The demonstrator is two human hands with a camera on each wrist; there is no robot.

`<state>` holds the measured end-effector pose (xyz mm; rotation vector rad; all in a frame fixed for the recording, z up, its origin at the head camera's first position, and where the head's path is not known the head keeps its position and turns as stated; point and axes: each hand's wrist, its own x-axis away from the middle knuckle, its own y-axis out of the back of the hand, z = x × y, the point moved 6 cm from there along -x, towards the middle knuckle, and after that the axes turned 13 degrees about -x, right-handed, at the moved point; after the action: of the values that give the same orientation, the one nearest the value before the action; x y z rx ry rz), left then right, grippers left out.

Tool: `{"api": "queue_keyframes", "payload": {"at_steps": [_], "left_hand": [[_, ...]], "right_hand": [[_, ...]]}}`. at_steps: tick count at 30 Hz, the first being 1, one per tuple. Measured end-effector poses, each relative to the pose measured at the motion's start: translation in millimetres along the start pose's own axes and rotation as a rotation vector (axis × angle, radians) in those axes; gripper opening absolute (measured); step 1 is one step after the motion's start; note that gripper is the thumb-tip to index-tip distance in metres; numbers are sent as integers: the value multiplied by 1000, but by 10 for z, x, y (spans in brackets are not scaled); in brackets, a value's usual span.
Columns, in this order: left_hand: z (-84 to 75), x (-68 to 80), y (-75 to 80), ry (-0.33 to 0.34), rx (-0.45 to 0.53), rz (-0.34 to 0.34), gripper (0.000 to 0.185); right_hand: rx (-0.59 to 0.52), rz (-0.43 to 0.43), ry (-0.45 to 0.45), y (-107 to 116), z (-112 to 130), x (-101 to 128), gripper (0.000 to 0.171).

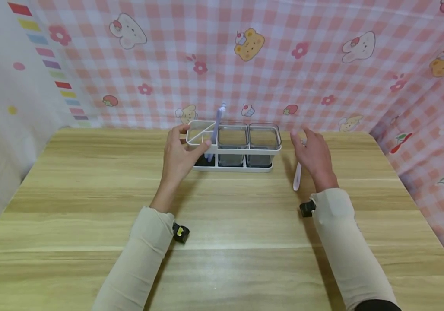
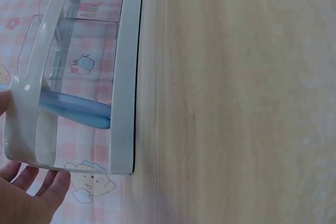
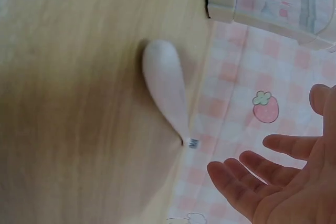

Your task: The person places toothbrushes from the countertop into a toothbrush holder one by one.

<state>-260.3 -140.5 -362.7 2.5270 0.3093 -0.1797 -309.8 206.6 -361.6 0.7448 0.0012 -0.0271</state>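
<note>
Left hand (image 1: pixel 179 151) pinches the white rack (image 1: pixel 245 152) between fingers; right hand (image 1: pixel 315 153), fingers spread, is near the pale handle (image 3: pixel 165 77), its marking unreadable.

And it's one white-framed rack (image 1: pixel 245 151), two clear squarish cups (image 1: pixel 231 160) (image 1: pixel 259 160), what look like two slim lavender sticks (image 1: pixel 217 123), one pale pinkish round-ended handle (image 1: pixel 297 178), two bare hands (image 1: pixel 177 151) (image 1: pixel 315 155), two small black wrist devices (image 1: pixel 181 233) (image 1: pixel 307 209), one wood-grain tabletop (image 1: pixel 237 216)!

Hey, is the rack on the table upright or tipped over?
Upright: in the head view, the rack stands with its base on the table, both clear cups opening upward.
</note>
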Motion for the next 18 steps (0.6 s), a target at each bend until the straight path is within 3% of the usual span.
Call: {"api": "queue_keyframes", "payload": {"at_steps": [18], "left_hand": [[5, -5, 9, 2, -1, 3, 74]], "right_hand": [[-67, 63, -131, -50, -243, -79, 80]]}}
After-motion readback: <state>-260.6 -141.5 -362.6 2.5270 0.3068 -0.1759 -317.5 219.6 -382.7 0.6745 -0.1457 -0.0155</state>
